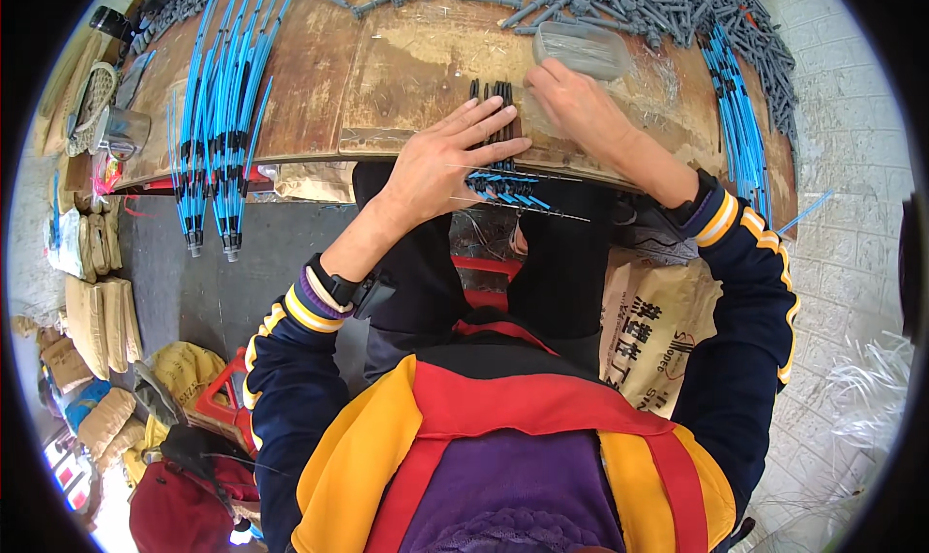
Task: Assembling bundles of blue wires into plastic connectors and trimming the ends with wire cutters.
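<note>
My left hand (440,161) lies across a row of thin rods (495,180) with black and blue sections at the table's front edge. Its fingers stretch out flat over the black ends, and the thumb is hidden. Two thin metal wires (556,214) run crosswise at the blue sections and stick out to the right. To the right of the rods, my right hand (571,98) has its fingertips pinched together just above the tabletop. What they hold, if anything, is too small to make out. Just beyond that hand stands a clear plastic box (605,55) with thin pale pieces inside.
On the wooden table (406,59), a heap of grey plastic parts (668,6) covers the far right. Blue-and-black rod bundles (227,118) overhang the front edge at left, with another bundle (740,118) at right. A paper sack (658,321) stands beside my legs.
</note>
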Available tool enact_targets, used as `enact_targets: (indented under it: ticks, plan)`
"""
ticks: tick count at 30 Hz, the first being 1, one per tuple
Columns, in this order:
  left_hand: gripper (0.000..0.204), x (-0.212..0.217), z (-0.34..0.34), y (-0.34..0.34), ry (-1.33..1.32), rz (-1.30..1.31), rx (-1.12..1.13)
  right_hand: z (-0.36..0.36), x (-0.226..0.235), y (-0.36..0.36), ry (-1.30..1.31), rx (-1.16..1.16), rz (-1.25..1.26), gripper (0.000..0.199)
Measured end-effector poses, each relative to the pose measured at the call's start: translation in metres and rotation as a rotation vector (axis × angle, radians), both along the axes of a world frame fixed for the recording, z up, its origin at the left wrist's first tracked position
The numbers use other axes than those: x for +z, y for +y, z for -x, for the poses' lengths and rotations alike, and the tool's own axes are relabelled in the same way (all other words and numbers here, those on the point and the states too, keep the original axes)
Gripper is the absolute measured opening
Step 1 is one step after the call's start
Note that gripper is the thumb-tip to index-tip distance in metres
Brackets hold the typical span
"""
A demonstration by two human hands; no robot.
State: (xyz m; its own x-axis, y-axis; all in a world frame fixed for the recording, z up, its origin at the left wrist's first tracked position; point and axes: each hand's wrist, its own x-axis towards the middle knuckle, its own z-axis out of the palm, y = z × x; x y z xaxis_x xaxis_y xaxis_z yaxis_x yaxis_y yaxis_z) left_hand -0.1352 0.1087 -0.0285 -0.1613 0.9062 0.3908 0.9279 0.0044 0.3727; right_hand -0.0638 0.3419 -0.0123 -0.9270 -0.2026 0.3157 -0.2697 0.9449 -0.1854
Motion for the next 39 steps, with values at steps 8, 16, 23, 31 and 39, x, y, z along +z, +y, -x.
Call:
enact_targets:
  ticks: [8,16,23,31,39]
  plan:
    - [0.070,0.000,0.000,-0.001,-0.002,-0.023,0.003,-0.005,-0.009,-0.004,-0.003,-0.044,0.017,0.014]
    - [0.072,-0.001,0.001,0.001,-0.014,-0.038,0.000,0.006,-0.007,-0.004,0.010,-0.006,0.024,0.015]
    - [0.076,-0.001,0.000,0.001,0.030,-0.004,0.024,0.016,-0.007,-0.013,0.030,-0.013,0.031,0.024]
    - [0.096,0.002,-0.003,0.001,0.028,-0.001,0.066,0.017,-0.002,-0.001,0.009,0.111,0.092,0.034]
    - [0.084,0.005,-0.004,0.002,0.009,-0.015,0.068,0.026,-0.004,-0.003,0.047,0.207,0.109,0.033]
